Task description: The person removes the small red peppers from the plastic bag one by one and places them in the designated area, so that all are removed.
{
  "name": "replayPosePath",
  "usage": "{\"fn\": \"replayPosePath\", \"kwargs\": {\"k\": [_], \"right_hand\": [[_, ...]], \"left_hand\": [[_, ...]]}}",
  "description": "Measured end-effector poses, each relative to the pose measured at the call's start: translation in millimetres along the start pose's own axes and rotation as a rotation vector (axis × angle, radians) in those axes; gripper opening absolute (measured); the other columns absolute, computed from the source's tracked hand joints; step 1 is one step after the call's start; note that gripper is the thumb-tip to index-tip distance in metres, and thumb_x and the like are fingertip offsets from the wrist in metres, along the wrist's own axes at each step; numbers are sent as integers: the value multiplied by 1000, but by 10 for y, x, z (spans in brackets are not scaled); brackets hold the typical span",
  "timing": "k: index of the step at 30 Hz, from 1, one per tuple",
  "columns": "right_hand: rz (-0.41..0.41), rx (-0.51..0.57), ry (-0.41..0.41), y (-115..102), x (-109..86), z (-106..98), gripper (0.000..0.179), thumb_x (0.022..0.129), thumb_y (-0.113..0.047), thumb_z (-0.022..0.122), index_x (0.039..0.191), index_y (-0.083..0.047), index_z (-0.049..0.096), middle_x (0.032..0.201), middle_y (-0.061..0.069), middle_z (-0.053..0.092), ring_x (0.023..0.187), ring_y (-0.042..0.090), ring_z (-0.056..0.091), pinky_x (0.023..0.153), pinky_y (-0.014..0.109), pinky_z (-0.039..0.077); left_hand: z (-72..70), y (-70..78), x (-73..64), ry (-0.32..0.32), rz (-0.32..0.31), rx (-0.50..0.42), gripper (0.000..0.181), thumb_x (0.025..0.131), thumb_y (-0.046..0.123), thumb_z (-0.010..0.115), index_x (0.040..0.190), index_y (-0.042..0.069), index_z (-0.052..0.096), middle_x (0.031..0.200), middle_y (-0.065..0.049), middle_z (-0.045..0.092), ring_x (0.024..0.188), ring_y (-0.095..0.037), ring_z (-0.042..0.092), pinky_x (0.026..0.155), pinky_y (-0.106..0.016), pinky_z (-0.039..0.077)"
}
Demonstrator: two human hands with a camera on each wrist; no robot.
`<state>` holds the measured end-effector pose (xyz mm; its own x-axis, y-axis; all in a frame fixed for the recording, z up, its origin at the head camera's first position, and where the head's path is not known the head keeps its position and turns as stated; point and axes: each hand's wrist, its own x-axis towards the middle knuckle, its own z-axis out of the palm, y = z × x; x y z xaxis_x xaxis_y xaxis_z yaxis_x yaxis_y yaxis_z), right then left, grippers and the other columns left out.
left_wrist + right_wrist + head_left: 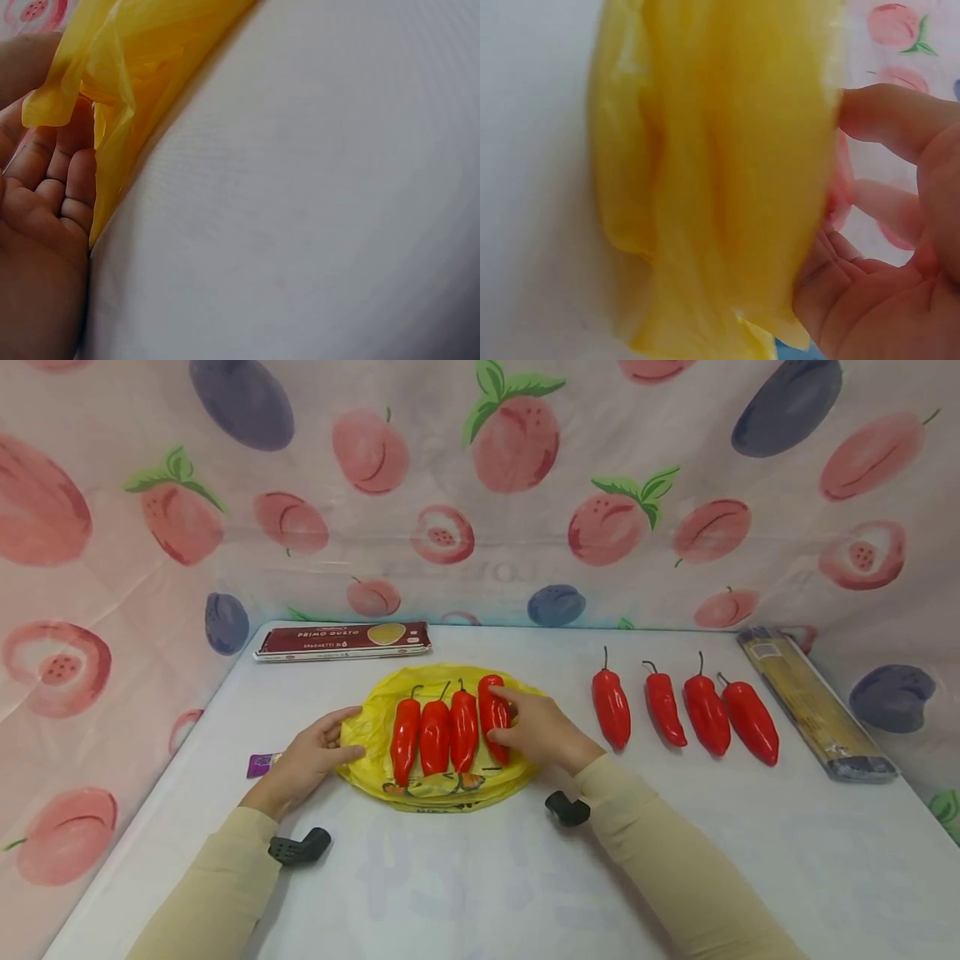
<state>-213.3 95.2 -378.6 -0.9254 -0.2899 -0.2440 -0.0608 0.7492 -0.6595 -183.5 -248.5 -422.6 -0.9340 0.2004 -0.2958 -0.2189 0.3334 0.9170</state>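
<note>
A yellow plastic bag (367, 727) lies spread on the white table with its mouth facing up. Three red chili peppers (435, 739) rest side by side in it, stems pointing away. At their right, my right hand (542, 727) pinches another red chili pepper (493, 714) over the bag's right part. My left hand (307, 760) holds the bag's left rim; in the left wrist view, yellow plastic (116, 90) passes between its thumb and curled fingers. The right wrist view shows the bag's side (727, 165) hiding most of the held pepper.
Several more red peppers (611, 708) lie in a row to the right. Beyond them is a clear pack of spaghetti (813, 702). A dark red spaghetti pack (345, 640) sits at the back left. Near my left hand is a small purple packet (260, 766). Fruit-print cloth (450, 468) walls the table.
</note>
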Motion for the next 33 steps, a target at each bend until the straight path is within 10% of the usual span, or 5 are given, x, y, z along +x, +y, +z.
{"fn": "replayPosePath", "kwargs": {"k": [33], "right_hand": [[12, -125, 192, 482, -699, -960, 80, 90, -22, 75, 157, -15, 33, 132, 22, 52, 116, 41, 51, 76, 46, 60]], "left_hand": [[9, 8, -7, -2, 12, 16, 76, 95, 23, 69, 159, 18, 28, 161, -7, 32, 143, -28, 37, 111, -36, 37]]}}
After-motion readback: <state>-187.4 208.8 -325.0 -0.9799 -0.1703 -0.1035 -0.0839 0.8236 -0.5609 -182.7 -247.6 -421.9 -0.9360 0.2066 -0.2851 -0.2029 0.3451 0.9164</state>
